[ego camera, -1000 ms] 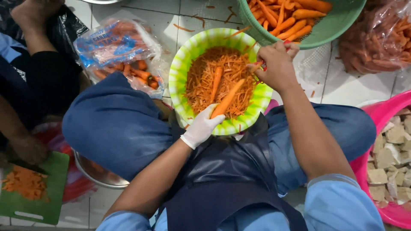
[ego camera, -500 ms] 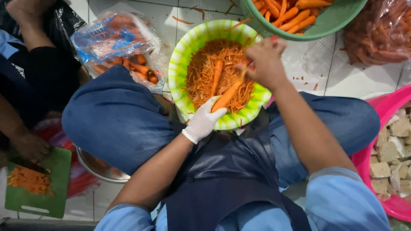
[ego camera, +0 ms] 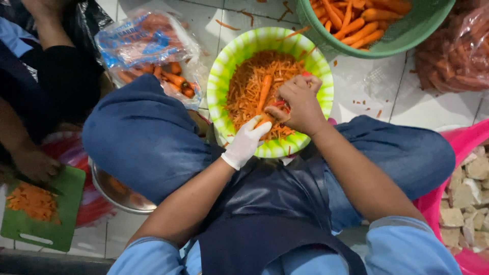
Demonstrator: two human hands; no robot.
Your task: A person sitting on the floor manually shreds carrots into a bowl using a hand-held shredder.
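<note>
A kitchen prep floor – white tiles, a basket of carrots, a green chopping board

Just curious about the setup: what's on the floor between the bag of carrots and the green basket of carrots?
In the head view, a green-and-white bowl of shredded carrot sits between the bag and basket.

Gloved left hand grip closed, right hand clenched

Two carrot bags, two green bowls, one pink basin, one cutting board.
</note>
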